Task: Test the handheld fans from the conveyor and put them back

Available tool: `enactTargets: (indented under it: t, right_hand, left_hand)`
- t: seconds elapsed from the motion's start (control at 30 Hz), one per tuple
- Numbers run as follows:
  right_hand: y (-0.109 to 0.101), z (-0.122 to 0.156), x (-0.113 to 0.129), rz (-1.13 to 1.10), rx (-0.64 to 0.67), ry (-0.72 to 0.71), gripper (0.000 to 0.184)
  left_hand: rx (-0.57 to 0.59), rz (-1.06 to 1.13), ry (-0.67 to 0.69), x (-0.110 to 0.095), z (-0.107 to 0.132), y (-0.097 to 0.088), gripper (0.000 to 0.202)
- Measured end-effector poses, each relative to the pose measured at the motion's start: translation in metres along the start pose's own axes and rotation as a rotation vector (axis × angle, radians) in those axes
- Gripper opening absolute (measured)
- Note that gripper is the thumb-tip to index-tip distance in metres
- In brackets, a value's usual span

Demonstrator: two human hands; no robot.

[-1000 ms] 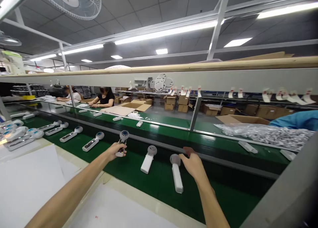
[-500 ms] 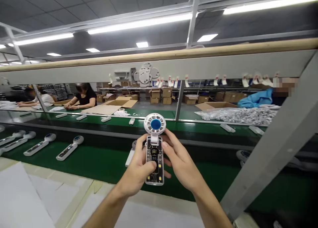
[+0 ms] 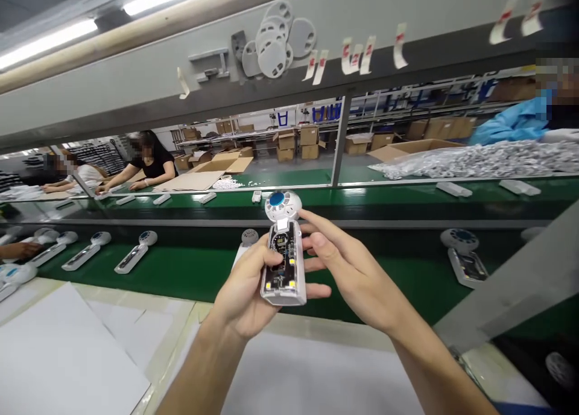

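Observation:
My left hand is closed around a small handheld fan, its thumb on the clear front over the dark circuit board. The fan is tilted, its round white head with a blue centre at the top. My right hand is at the fan's right side, fingers spread and thumb off the front. Its index fingertip is at the edge of the fan head; whether the other fingertips press on the casing, I cannot tell. Behind my left hand, another fan lies partly hidden on the green conveyor belt.
More fans lie along the belt to the left, and one to the right beside a slanted metal post. White sheets cover the near ledge. A co-worker's hand is at far left; other people sit across the line.
The view has tipped downward and tilted. My right thumb has come off the fan's front, and the fan's head now leans back. A co-worker's hand has appeared at the left edge.

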State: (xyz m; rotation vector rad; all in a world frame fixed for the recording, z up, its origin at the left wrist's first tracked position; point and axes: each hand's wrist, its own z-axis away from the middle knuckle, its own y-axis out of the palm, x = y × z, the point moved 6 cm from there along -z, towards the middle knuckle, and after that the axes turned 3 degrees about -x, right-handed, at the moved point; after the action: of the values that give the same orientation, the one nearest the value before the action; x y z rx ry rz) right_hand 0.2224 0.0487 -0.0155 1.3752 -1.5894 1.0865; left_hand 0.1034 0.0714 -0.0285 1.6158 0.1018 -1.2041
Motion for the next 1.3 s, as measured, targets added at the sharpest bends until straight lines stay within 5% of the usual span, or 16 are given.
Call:
enactTargets:
  t: [0.23,0.4,0.5,0.6,1.3]
  right_hand:
    - [-0.001,-0.003,-0.004,0.143,-0.012,-0.012,0.050]
    - [-0.002,-0.001,0.000,0.116,-0.027,-0.044,0.047]
    - [-0.003,0.002,0.005,0.104,-0.037,-0.091,0.045]
    - [-0.003,0.003,0.007,0.077,-0.043,-0.104,0.048]
    - [-0.010,-0.002,0.005,0.106,-0.161,-0.143,0.046]
  left_hand:
    - [-0.139,0.238,-0.166,0.006,-0.006,-0.008,0.034]
    - [-0.023,0.083,0.018,0.000,-0.003,0.000,0.030]
    - [0.066,-0.105,0.145,-0.003,0.001,0.007,0.047]
    - [0.028,-0.240,0.232,-0.004,0.004,0.007,0.065]
    - [0.100,-0.319,0.402,-0.010,0.007,0.006,0.076]
